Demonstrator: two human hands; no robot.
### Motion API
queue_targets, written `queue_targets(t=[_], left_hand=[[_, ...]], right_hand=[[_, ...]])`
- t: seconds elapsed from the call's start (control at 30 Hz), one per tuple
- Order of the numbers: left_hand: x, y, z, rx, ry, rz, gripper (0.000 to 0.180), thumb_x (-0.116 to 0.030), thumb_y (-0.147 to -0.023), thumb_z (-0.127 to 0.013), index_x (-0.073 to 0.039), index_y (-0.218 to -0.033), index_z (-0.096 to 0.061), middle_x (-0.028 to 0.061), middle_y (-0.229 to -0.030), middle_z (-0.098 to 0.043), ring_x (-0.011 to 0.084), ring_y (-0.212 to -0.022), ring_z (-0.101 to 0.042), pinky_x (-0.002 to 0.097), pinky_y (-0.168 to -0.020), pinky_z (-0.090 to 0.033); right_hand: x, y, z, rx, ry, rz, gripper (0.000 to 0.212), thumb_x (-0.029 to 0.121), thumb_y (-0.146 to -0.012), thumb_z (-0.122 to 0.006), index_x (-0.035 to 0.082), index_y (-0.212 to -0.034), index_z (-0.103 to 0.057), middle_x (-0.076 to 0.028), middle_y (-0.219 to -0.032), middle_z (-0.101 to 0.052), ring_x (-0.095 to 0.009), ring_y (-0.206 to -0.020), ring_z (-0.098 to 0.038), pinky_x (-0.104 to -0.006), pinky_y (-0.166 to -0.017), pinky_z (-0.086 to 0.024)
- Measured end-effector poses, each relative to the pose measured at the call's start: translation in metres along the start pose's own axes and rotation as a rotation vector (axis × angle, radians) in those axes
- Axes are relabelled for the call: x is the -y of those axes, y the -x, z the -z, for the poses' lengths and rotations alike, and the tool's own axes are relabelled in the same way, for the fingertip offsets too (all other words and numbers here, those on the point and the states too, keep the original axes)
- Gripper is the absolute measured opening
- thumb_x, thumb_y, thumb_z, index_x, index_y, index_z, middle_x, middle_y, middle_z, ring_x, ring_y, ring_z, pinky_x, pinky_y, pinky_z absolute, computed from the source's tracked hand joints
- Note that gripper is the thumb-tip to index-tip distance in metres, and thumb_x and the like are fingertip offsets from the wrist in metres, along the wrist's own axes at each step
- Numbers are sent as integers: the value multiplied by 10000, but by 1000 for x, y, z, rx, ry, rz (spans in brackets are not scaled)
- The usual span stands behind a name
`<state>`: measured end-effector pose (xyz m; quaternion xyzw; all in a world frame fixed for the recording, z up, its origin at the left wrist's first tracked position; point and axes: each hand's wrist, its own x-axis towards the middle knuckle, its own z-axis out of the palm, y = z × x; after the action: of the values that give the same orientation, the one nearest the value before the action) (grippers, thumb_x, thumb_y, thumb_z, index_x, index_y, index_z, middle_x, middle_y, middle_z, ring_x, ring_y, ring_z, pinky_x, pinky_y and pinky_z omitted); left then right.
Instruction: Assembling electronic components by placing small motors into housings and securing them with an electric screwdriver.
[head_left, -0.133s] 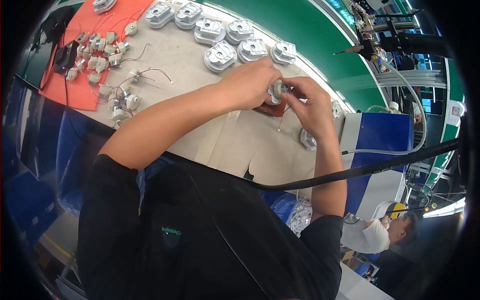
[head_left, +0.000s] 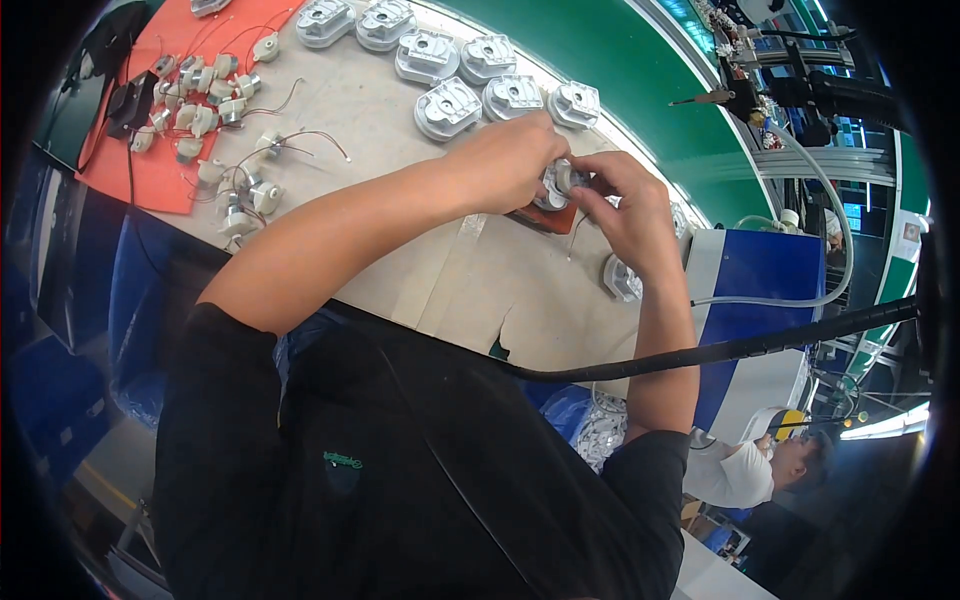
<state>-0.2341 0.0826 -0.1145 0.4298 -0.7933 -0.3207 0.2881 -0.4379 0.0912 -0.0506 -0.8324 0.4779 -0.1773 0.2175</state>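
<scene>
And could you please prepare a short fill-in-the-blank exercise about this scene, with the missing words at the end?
1. The ____ hand pinches a small round part between thumb and fingers.
2. The cluster of wired parts lies on the person's ____ side.
3. The person's short sleeves are ____.
4. The co-worker's shirt is ____.
Missing words: right; left; black; white.

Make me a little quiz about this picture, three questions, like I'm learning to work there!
1. True or false: the right hand has its fingertips on a small round part, close beside the left hand.
2. What colour is the sheet at the upper left? A) green B) orange-red C) white
3. Which hand is nearer to the pile of small motors?

Key: 1 true; 2 B; 3 the left hand.
</scene>
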Motion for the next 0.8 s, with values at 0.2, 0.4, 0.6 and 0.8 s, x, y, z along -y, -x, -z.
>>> queue_targets(t=[0.2, 0.4, 0.6, 0.8], left_hand=[[-2, -2, 6, 39, 73, 31, 354, -61, -769, -799, -29, -1107, -699, 198, -1149, -608, 390, -1093, -626, 468, -895, -513], [1, -4, 7, 60, 74, 31, 409, -14, -787, -769, -50, -1187, -691, 140, -1096, -602, 318, -1006, -642, 422, -876, -519], [8, -9, 5, 65, 46, -41, 396, 6, -783, -761, -26, -1171, -690, 149, -1059, -611, 306, -957, -656, 415, -837, -531], [0, -9, 15, 86, 63, -7, 297, -22, -746, -791, 9, -1031, -712, 209, -1038, -670, 383, -1051, -648, 457, -886, -525]], right_hand=[[4, -7, 4, 83, 45, 15, 274, 38, -813, -760, 45, -1083, -711, -126, -1009, -693, -312, -869, -697, -385, -768, -550], [17, -15, 8, 140, 229, 42, 276, 0, -797, -762, 19, -1067, -711, -112, -987, -700, -261, -865, -708, -353, -767, -555], [14, -17, 9, 148, 240, 94, 264, 14, -787, -758, 24, -1047, -716, -117, -980, -702, -303, -860, -692, -374, -769, -547], [18, -19, 7, 152, 293, 44, 256, 7, -792, -748, 26, -1045, -711, -118, -995, -694, -308, -876, -688, -382, -775, -547]])
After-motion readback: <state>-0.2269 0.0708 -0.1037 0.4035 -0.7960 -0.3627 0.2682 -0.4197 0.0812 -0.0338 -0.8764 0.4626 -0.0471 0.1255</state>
